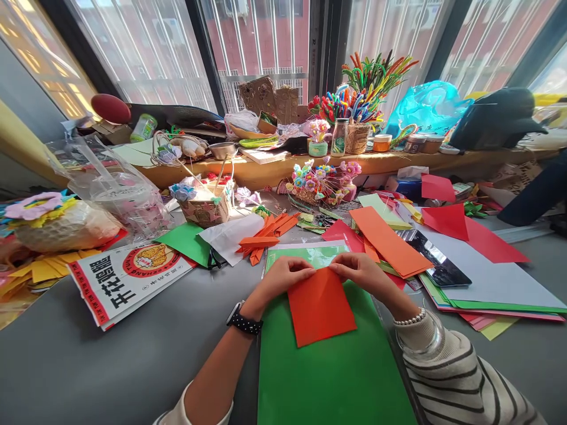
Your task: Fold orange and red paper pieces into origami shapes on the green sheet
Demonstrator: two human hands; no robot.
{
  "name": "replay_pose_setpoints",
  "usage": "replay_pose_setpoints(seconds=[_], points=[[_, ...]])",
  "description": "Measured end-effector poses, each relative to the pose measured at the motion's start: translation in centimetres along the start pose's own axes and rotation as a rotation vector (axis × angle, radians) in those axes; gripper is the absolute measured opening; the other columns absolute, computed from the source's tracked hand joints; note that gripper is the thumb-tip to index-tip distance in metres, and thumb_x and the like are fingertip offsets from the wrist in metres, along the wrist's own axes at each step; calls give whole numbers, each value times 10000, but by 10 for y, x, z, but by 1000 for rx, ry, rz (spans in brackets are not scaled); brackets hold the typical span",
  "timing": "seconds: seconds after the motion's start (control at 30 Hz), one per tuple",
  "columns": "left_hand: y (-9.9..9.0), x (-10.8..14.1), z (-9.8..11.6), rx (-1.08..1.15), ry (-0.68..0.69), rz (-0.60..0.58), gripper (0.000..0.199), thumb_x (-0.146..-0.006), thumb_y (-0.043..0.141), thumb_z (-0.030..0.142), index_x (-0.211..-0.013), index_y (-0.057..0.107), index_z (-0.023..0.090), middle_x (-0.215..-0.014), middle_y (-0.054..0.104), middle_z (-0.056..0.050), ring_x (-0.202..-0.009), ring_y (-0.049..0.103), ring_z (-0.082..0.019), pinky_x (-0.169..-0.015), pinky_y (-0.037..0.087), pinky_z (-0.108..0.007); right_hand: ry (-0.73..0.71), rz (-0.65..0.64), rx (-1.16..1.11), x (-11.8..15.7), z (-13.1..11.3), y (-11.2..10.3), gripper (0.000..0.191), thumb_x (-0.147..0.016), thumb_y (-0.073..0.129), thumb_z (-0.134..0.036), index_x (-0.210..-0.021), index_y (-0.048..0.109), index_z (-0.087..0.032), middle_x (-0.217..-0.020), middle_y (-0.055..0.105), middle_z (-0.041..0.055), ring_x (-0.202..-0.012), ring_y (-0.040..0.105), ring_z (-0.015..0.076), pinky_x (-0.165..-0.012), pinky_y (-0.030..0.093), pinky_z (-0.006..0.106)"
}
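A green sheet (332,383) lies on the gray counter (177,372). Over the far half of the green sheet is an orange square (322,313). The left hand (286,277) pinches the square's far edge with thumb and finger. The right hand (358,273) pinches the same edge, just beside it. The left wrist has a black watch (247,321) with white dots, and the right wrist has white beads (411,317). Left of the green sheet is a paper bag (133,277). Right of the sheet, a phone (438,260) sits on a paper pile (500,289), near a long orange strip (390,239). Past the sheet's far end are folded orange bits (268,236), then a bunch of little flowers (325,180). Farther past it, on a ledge, is a blue bag (425,109).
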State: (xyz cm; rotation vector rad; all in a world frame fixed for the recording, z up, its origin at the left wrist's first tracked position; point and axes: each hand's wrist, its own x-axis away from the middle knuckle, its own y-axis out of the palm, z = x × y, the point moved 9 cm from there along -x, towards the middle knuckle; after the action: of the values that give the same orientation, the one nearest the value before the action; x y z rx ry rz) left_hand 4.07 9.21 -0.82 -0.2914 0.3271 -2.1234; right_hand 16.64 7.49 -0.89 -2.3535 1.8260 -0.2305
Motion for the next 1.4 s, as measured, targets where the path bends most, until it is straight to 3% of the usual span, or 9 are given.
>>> replay_pose_setpoints(seconds=[0.23, 0.57, 0.87, 1.0, 1.17, 1.27, 1.33, 1.4], points=[[8, -1, 3, 10, 31, -4, 257, -664, 548, 379, -676, 623, 133, -635, 593, -10, -604, 514, -123, -517, 366, -197, -88, 1, 154, 0, -9, 12, 234, -714, 529, -374, -680, 568, -146, -634, 553, 11, -587, 497, 116, -488, 365, 203], [-19, 0, 6, 98, 34, 127, 229, -638, 592, 353, -630, 621, 126, -569, 538, 9, -562, 484, -101, -526, 379, -194, -116, 224, 201, 4, -18, -23, 267, -710, 523, -411, -667, 580, -155, -627, 561, 13, -579, 493, 125, -489, 351, 212], [-26, 1, -1, 222, -12, 184, 213, -618, 634, 334, -680, 659, 133, -626, 619, -21, -599, 554, -121, -571, 442, -209, -133, 310, 166, 5, -12, -36, 284, -690, 546, -434, -691, 606, -157, -644, 596, 23, -591, 513, 134, -509, 364, 220], [-34, 2, -6, 343, -30, 273, 228, -626, 633, 346, -708, 645, 133, -671, 644, -36, -651, 592, -140, -635, 466, -236, -145, 446, 66, 8, -9, -51, 291, -678, 562, -434, -706, 611, -149, -668, 606, 35, -618, 528, 144, -520, 386, 227], [-10, 2, -9, 447, -125, 115, 341, -637, 611, 405, -844, 637, 136, -811, 652, -59, -741, 595, -154, -653, 469, -238, -136, 622, -59, 16, -3, -62, 299, -660, 583, -437, -738, 612, -149, -670, 602, 35, -622, 539, 148, -509, 417, 233], [4, 1, -7, 471, -120, 24, 351, -585, 671, 339, -871, 630, 140, -852, 648, -53, -767, 591, -161, -650, 470, -233, -137, 665, -152, 17, 0, -64, 289, -652, 597, -423, -744, 603, -149, -671, 601, 34, -614, 544, 141, -521, 442, 240], [0, -1, -9, 482, -106, 83, 316, -565, 691, 303, -822, 637, 128, -811, 649, -45, -709, 590, -140, -629, 469, -220, -137, 642, -194, 16, 1, -62, 281, -648, 605, -415, -745, 598, -152, -677, 604, 33, -619, 553, 141, -537, 461, 248], [-15, -1, -14, 494, -83, 232, 274, -563, 691, 295, -771, 634, 125, -756, 643, -28, -649, 580, -117, -595, 465, -206, -125, 571, -215, 13, 0, -57, 271, -645, 610, -409, -736, 593, -154, -675, 606, 28, -616, 562, 140, -547, 477, 254]])
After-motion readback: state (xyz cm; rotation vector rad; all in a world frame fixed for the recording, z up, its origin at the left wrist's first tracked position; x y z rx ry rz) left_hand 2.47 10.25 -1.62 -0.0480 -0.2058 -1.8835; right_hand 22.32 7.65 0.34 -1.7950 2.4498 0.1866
